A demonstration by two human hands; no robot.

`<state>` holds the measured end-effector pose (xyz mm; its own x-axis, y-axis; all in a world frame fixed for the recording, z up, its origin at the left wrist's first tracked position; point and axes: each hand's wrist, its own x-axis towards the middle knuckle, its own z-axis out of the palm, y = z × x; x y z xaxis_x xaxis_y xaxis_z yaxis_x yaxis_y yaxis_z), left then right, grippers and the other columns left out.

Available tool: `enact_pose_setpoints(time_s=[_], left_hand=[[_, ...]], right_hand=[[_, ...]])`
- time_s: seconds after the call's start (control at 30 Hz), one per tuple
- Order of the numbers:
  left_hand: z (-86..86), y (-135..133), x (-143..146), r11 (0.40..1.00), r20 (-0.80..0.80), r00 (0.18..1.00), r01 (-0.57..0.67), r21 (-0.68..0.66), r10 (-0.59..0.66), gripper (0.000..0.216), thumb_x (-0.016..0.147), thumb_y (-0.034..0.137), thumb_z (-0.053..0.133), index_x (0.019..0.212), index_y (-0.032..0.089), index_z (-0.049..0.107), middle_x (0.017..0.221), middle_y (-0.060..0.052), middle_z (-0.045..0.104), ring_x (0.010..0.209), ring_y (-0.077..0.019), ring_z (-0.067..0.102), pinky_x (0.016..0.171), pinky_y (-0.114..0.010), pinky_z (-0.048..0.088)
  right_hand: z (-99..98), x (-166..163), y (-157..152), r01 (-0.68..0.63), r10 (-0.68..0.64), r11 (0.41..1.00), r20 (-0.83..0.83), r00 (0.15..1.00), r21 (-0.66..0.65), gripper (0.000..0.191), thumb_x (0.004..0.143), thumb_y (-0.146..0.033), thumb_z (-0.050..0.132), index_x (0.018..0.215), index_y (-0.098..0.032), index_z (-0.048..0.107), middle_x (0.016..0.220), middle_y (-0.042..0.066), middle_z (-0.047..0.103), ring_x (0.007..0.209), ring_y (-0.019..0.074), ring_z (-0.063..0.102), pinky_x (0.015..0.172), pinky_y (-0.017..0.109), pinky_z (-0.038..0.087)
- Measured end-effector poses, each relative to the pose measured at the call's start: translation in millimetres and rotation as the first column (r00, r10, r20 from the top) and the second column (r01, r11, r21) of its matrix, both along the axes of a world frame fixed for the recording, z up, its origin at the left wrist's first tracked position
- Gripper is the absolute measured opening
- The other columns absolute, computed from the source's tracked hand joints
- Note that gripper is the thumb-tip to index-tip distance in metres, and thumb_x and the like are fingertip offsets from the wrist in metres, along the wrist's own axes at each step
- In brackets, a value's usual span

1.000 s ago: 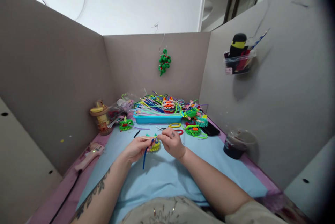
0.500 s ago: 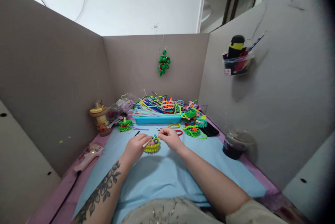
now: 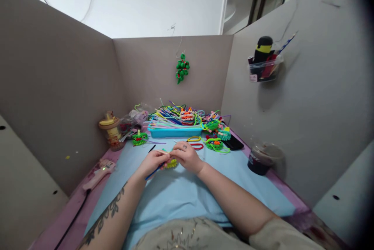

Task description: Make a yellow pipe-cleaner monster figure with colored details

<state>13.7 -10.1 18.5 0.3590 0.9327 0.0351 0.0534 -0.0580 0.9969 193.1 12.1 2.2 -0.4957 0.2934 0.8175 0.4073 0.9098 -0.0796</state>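
Note:
My left hand (image 3: 154,162) is closed around a small yellow pipe-cleaner figure (image 3: 172,164), most of it hidden by my fingers. A blue pipe cleaner (image 3: 152,174) sticks out below that hand to the left, and a pale strip (image 3: 162,151) shows at its fingertips. My right hand (image 3: 187,157) is pinched against the left fingertips over the top of the figure; what lies between its fingers is hidden. Beyond the right hand lie red-handled and yellow-handled scissors (image 3: 197,146).
A blue tray (image 3: 175,132) heaped with pipe cleaners stands at the back. Green figures (image 3: 140,138) sit on both sides. A phone (image 3: 235,143) and dark tub (image 3: 258,165) are right; a glue gun (image 3: 98,175) and cup (image 3: 112,133) are left.
My right hand has moved left and turned over, meeting the left fingertips. The left hand has rolled, so the blue pipe cleaner now shows below it and the yellow figure is more covered.

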Motion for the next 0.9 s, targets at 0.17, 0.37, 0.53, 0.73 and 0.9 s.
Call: enact_pose_setpoints(time_s=[0.17,0.37,0.53,0.73,0.9], left_hand=[[1.6,-1.7,-4.9,0.998,-0.073,0.997,0.021,0.051,-0.017,0.025,0.069,0.035,0.067,0.066,0.011,0.064,0.052,-0.002,0.055,0.046,-0.0096,0.046,0.041,-0.019,0.034],[-8.8,3.3,-8.4,0.894,-0.342,0.923,-0.006,0.447,0.177,0.018,0.072,0.033,0.063,0.076,0.016,0.070,0.070,-0.005,0.067,0.064,-0.0158,0.056,0.058,-0.023,0.041],[-12.6,1.6,-11.8,0.583,-0.499,0.724,0.164,0.796,0.477,0.017,0.082,0.029,0.053,0.083,0.020,0.068,0.079,-0.005,0.067,0.074,-0.0167,0.057,0.068,-0.026,0.041],[-5.5,-6.3,-11.2,0.255,-0.495,0.566,0.451,0.855,0.659,0.022,0.088,0.022,0.043,0.082,0.018,0.064,0.069,-0.005,0.062,0.071,-0.0163,0.054,0.063,-0.026,0.038],[-5.6,-6.6,-8.7,0.442,-0.525,0.653,0.308,0.843,0.546,0.021,0.086,0.022,0.044,0.081,0.017,0.064,0.074,-0.005,0.063,0.070,-0.0150,0.055,0.063,-0.025,0.038]], right_hand=[[-2.6,1.7,3.5,0.007,-0.007,1.000,0.023,1.000,-0.004,0.018,0.087,-0.018,0.046,0.085,-0.020,0.064,0.073,0.004,0.059,0.073,0.0158,0.051,0.068,0.028,0.041],[-2.9,0.8,3.5,0.095,-0.090,0.979,0.032,0.995,-0.182,0.015,0.079,-0.012,0.052,0.075,-0.019,0.064,0.066,0.002,0.054,0.068,0.0148,0.050,0.063,0.025,0.038],[-2.5,-4.2,7.6,0.053,-0.093,0.837,-0.046,0.995,-0.545,0.015,0.071,-0.008,0.054,0.062,-0.016,0.062,0.062,-0.001,0.054,0.063,0.0114,0.050,0.059,0.021,0.036],[-3.6,-5.0,13.0,-0.162,-0.101,0.292,-0.198,0.975,-0.943,0.010,0.061,-0.012,0.054,0.052,-0.015,0.054,0.040,-0.007,0.040,0.038,0.0063,0.032,0.041,0.020,0.024],[-1.6,-4.4,10.9,-0.183,-0.099,0.275,-0.217,0.971,-0.944,0.010,0.066,-0.020,0.053,0.057,-0.015,0.055,0.043,-0.005,0.045,0.039,0.0078,0.036,0.041,0.021,0.030]])
